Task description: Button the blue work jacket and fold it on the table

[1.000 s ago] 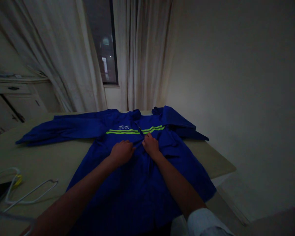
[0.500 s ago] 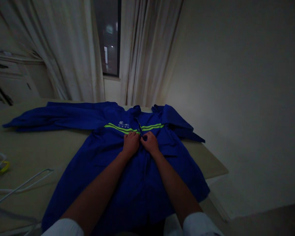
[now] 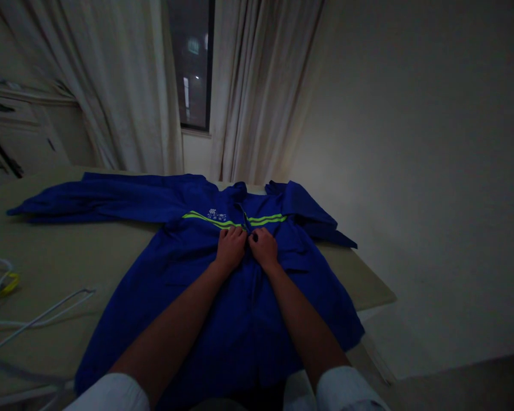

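A blue work jacket (image 3: pixel 205 319) with yellow-green chest stripes and a small white print lies spread on a pale table, collar at the far side. Just below the stripes, my left hand (image 3: pixel 232 246) pinches the front edge of the jacket, fingers curled. Close on its right, my right hand (image 3: pixel 264 248) is closed too, thumb and forefinger gripping the opposite front edge. Between the hands the front opening shows as a dark line up to the collar. My fingers hide whatever fastener they hold there.
White wire hangers (image 3: pixel 38 322) and a yellow-and-black object (image 3: pixel 6 285) lie at the table's (image 3: pixel 89 251) left. Beyond stand curtains (image 3: pixel 128 85), a window (image 3: pixel 192 68) and a cabinet (image 3: pixel 21 128). A pale wall (image 3: pixel 411 171) rises on the right.
Both hands have shifted very slightly up and to the right along the jacket's front, still pinching it. The jacket lies nearly the same, and the view has moved a little.
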Tool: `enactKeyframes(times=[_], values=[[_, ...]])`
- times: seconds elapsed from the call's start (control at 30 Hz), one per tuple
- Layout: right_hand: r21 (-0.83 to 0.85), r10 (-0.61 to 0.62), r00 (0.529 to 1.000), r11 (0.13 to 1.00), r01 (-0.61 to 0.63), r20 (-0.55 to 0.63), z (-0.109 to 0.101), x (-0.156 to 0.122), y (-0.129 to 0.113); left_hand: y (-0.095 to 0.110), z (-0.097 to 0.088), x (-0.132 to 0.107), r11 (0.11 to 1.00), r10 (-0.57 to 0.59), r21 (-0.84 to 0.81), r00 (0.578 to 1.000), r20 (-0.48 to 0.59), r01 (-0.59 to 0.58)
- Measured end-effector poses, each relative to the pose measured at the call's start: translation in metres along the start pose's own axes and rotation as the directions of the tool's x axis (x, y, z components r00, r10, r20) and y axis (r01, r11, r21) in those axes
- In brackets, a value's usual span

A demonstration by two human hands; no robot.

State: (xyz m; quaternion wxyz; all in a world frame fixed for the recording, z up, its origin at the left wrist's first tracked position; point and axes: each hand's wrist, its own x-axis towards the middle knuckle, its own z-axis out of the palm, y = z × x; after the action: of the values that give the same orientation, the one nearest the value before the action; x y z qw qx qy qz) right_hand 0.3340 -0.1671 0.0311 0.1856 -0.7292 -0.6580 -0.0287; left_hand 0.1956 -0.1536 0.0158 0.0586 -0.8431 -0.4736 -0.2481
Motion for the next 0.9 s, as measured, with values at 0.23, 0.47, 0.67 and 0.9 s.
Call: enactKeyframes(times=[0.23,0.47,0.67,0.9], values=[[-0.057,-0.035,0.999,0.998,0.036,0.029,-0.003,-0.002,-0.001,-0.002,-0.001,-0.001,0.998,0.065,-0.007,0.998,0.000,-0.065],[-0.146,-0.045,0.997,0.988,0.053,0.056,-0.006,-0.001,-0.006,-0.001,-0.005,0.000,0.998,0.058,-0.002,0.998,0.000,-0.058],[-0.161,-0.093,0.994,0.982,0.102,0.063,-0.005,0.001,-0.004,-0.002,-0.007,0.001,0.999,-0.002,-0.035,1.000,-0.025,0.002],[0.046,-0.172,0.984,0.984,0.171,0.036,0.009,0.007,0.002,-0.006,0.002,0.005,0.990,-0.119,-0.081,0.993,0.005,0.119]])
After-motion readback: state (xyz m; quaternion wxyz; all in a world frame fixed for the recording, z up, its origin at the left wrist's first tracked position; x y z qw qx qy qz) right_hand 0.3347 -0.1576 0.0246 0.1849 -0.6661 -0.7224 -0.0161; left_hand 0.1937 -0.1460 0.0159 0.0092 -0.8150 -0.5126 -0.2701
